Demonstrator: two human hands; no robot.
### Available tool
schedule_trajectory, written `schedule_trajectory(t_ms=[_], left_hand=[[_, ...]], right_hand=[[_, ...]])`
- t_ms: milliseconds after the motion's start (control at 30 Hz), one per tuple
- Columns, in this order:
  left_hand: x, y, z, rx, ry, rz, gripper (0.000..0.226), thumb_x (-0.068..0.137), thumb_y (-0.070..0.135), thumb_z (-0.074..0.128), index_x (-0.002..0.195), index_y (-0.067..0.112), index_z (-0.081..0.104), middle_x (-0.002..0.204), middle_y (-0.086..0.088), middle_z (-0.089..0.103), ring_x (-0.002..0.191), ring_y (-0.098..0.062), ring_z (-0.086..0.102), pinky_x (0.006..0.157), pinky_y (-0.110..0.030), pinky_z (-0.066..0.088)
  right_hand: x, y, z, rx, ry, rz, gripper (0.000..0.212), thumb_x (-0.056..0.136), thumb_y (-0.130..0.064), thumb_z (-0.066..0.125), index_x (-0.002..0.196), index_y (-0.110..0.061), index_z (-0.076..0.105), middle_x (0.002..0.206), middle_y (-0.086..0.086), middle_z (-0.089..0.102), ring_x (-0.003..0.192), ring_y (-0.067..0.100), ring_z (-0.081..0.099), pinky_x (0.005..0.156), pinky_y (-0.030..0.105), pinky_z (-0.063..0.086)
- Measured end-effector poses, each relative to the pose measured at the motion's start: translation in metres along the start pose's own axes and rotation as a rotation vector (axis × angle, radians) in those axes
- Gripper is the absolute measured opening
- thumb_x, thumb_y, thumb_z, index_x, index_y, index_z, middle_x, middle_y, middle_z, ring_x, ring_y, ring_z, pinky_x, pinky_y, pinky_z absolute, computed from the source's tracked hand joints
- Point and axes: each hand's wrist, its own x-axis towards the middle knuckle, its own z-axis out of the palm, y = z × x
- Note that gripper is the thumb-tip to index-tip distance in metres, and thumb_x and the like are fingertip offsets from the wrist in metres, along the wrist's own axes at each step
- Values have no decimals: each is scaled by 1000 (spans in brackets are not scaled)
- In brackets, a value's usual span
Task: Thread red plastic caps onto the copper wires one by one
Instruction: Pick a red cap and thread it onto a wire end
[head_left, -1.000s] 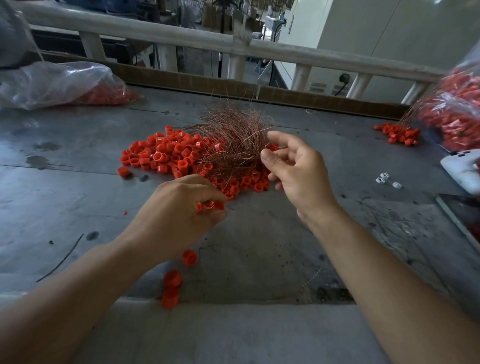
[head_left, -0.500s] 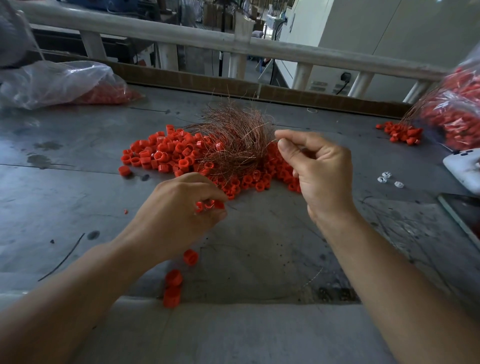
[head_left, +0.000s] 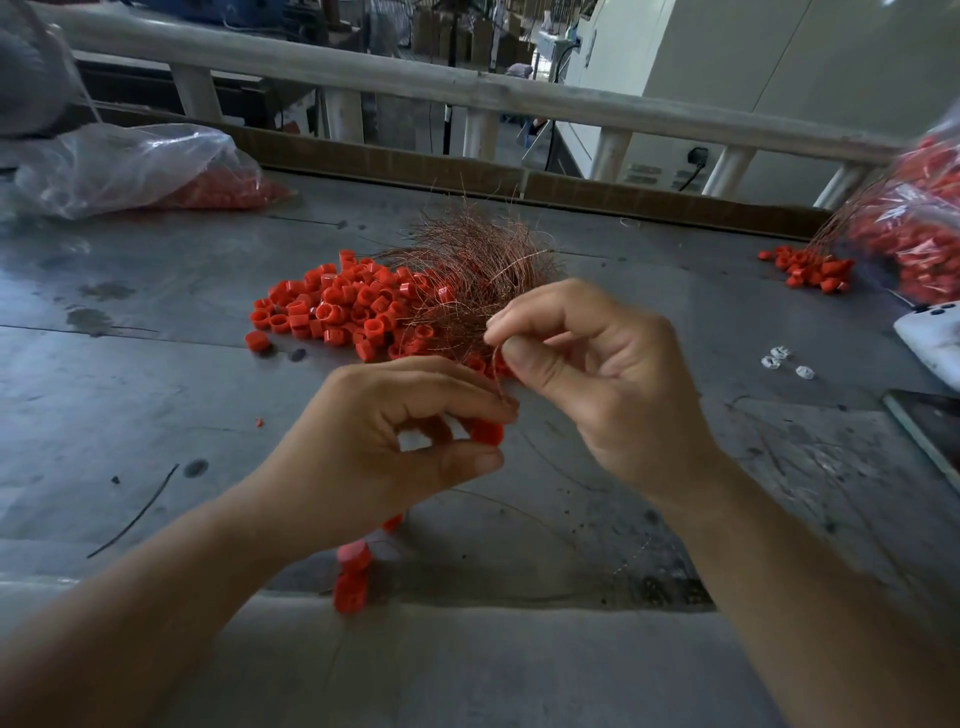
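Starting at the right grip (head_left: 608, 384): thumb and forefinger are pinched on a single copper wire (head_left: 496, 364), which curves down from the fingertips toward the left grip (head_left: 395, 447). The left grip is closed round a red cap (head_left: 485, 431), held between thumb and fingers with the cap poking out on the right side, just under the wire's lower end.

What has changed on my feed: a second ago the right grip was up at the wire bundle (head_left: 467, 260), well apart from the left. Now it has drawn back with one strand and the two grips are nearly touching. I read that as a strand picked out and brought to the cap, so the threading of this cap is about to start or is just starting.

Out from there, the loose cap pile (head_left: 332, 312) lies on the desk (head_left: 156, 389) beside and partly under the bundle. A few threaded caps (head_left: 353, 577) hang or lie below the left wrist near the desk's front edge.

What I can't settle:
- The wire is thin and its tip is lost against the left fingertips, so I cannot tell whether it has entered the cap.
- The left palm may hold more caps, but the fingers hide it.
- The bag of caps (head_left: 919, 223) at the right is cut off by the frame edge and blurred.
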Motion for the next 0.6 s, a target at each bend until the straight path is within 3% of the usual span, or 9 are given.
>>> schedule_trajectory(t_ms=[100,200,367,500,600], left_hand=[[1,1,1,-99,-5,-55,34,70,33,66,103,25,63,104,17,65,84,-2,66,74,-15,52],[0,2,-3,-320,-27,-130,33,65,42,73,91,22,70,101,9,68,84,-6,67,71,-15,53],[1,1,-12,-657,-57,-243,30,60,41,80,83,22,75,97,-1,72,69,-10,68,55,-18,50],[2,2,-11,-720,-54,-287,30,59,42,80,82,22,76,73,-4,72,63,-9,66,49,-18,48],[2,2,-9,-690,-25,-313,34,55,45,82,81,23,77,72,-3,72,66,-10,66,52,-17,49]], right_hand=[[-1,2,3,4,-29,42,16,81,-12,59,81,-28,63,86,-2,63,82,13,61,69,30,50],[0,6,3,-4,-36,79,16,80,-14,58,80,-29,63,84,-5,63,81,10,61,70,31,51],[0,7,1,-59,-32,19,21,82,-10,57,80,-31,60,85,-2,62,82,8,59,69,20,48],[0,6,2,-118,-87,-65,19,82,-5,60,84,-24,62,86,-3,62,85,9,59,72,20,47],[0,7,2,-105,-108,-70,19,81,-5,61,87,-23,64,85,-3,63,83,10,61,73,24,50]])
